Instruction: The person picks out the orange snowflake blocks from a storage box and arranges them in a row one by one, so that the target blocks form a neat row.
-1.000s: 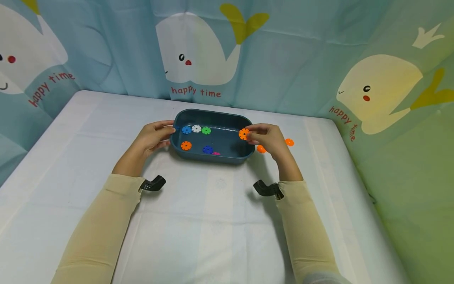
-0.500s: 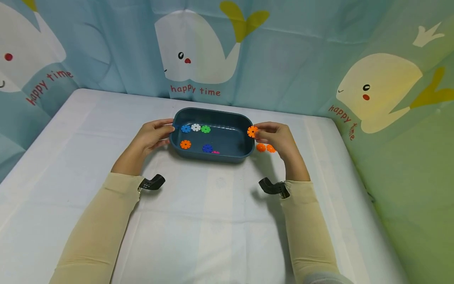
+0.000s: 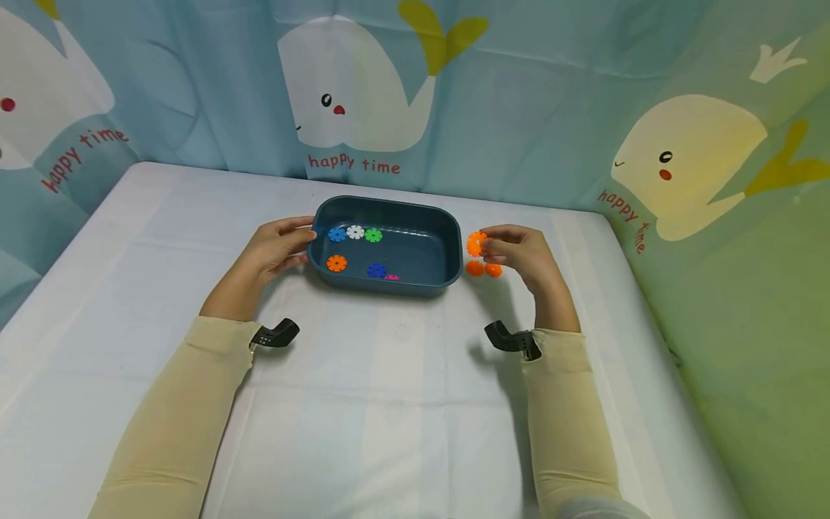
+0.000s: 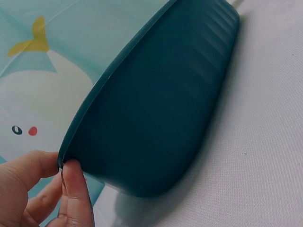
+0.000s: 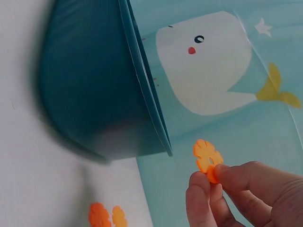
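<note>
A dark teal basin [image 3: 415, 252] stands on the table, holding several notched plastic discs: a light blue disc [image 3: 337, 235], a white disc [image 3: 355, 232], a green disc [image 3: 372, 235], an orange disc [image 3: 336, 263], a dark blue disc [image 3: 377, 270] and a partly hidden pink disc [image 3: 392, 277]. My left hand [image 3: 277, 249] pinches the basin's left rim between thumb and fingers. Just right of the basin, my right hand [image 3: 521, 254] pinches another orange disc [image 5: 207, 161] by its edge, above the table. Beneath it lie two more orange discs, one [image 3: 475, 268] beside the other [image 3: 493, 270].
A white cloth covers the table [image 3: 363, 404]. Behind and to the right hangs a blue-green curtain [image 3: 545, 108] printed with whales. Black wrist cameras [image 3: 275, 334] stick out from both sleeves.
My right hand has drawn the orange disc rightward, from over the basin's right end to outside its rim. The left hand keeps its hold on the basin.
</note>
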Demonstrator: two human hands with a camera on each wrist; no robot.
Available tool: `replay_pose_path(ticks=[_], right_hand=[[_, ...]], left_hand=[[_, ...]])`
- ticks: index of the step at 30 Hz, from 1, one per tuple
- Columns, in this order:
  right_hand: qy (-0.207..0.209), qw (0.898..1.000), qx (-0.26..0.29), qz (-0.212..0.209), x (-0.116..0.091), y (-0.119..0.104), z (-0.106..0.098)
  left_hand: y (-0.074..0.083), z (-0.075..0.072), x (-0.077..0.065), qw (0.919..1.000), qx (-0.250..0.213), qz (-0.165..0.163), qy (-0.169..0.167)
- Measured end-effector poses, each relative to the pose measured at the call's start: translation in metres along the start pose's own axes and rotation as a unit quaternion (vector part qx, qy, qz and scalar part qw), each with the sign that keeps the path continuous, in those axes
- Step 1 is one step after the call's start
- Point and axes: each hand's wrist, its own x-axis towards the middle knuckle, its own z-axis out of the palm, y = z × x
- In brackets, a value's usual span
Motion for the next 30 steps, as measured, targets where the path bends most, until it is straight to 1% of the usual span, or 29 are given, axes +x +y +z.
replay_pose_path(ticks=[7,15,25,30], right_hand=[[0.013,1.000,0.015,0.002,-0.001,0.003,-0.011],[0.027,0.998,0.006,0.048,-0.001,0.009,-0.024],[0.034,0.997,0.003,0.070,0.000,0.021,-0.038],[0.034,0.995,-0.004,0.095,0.000,0.027,-0.045]], left_hand=[[0.000,0.000,0.000,1.0000,0.003,0.000,-0.003],[0.000,0.001,0.000,1.0000,0.003,0.002,-0.004],[0.000,0.000,-0.001,0.9999,0.010,0.002,-0.003],[-0.001,0.000,-0.001,0.9999,0.010,0.005,-0.005]])
